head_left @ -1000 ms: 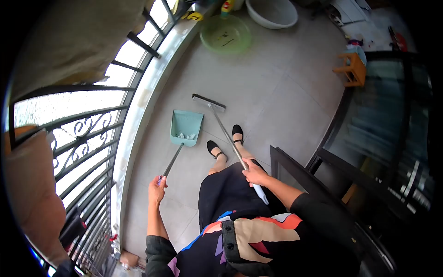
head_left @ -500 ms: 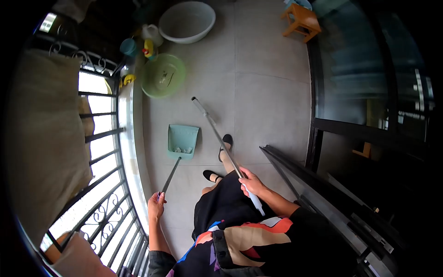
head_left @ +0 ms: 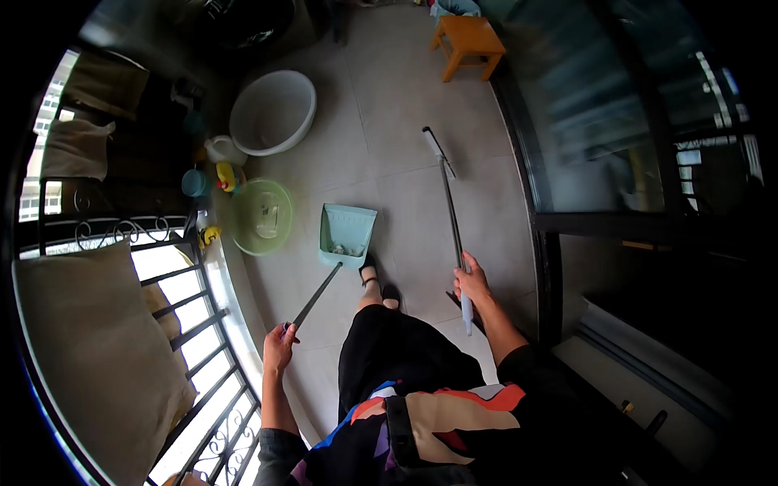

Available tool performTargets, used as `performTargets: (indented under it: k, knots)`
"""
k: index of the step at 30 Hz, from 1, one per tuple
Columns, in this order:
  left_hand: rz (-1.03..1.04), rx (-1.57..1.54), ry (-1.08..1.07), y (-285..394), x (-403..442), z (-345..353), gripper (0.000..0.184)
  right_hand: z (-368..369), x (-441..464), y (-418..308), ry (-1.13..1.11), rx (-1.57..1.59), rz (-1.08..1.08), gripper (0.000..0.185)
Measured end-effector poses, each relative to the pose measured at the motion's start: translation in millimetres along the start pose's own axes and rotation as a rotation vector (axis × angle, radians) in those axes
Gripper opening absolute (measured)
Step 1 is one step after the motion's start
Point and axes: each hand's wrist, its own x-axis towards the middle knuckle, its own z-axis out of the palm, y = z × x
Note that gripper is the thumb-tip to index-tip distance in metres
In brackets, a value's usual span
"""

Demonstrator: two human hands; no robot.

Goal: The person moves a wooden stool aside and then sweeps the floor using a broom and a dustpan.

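My left hand (head_left: 279, 347) is closed round the end of the grey handle of a pale green dustpan (head_left: 348, 223). Whitish scraps (head_left: 347, 249) lie inside the pan near its handle side. The pan is just in front of my feet; whether it touches the floor I cannot tell. On the other side, my right hand (head_left: 472, 279) grips the pale lower part of a long-handled squeegee (head_left: 450, 202). Its narrow black-and-white head points away from me over the tiles, right of the dustpan.
At the left stand a green basin (head_left: 285, 212), a larger white basin (head_left: 306, 121), a yellow bottle (head_left: 226, 176) and a blue cup (head_left: 194, 183). A wooden stool (head_left: 468, 39) is ahead. Barred railing (head_left: 203, 316) runs along the left, glass doors (head_left: 600, 162) along the right.
The squeegee has swung to the right, its head now farther right and ahead. The dustpan sits a little right in view. My view and feet have shifted as I step.
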Motion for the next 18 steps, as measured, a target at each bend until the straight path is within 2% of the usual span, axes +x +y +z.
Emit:
performTargets:
  k: [3,7,11,14,18]
  knots:
    - [-0.014,-0.020,-0.030,48.3,33.4,-4.5,0.039,-23.8,40.7,-46.2,0.063,0.042,0.022,0.058]
    - [-0.063,-0.070,-0.057,112.1,79.7,-15.5,0.037,-46.2,81.9,-138.7,0.146,-0.091,-0.010,0.057]
    - [-0.004,-0.134,-0.086,145.1,137.3,-21.7,0.037,-64.3,147.0,-204.2,0.184,-0.152,-0.042,0.057]
    - [-0.062,-0.070,-0.121,192.9,161.6,-31.3,0.038,-77.1,186.8,-247.2,0.211,-0.151,-0.075,0.057]
    - [-0.071,0.004,-0.107,236.0,178.7,-37.5,0.038,-82.7,222.0,-310.5,0.226,-0.312,-0.245,0.057]
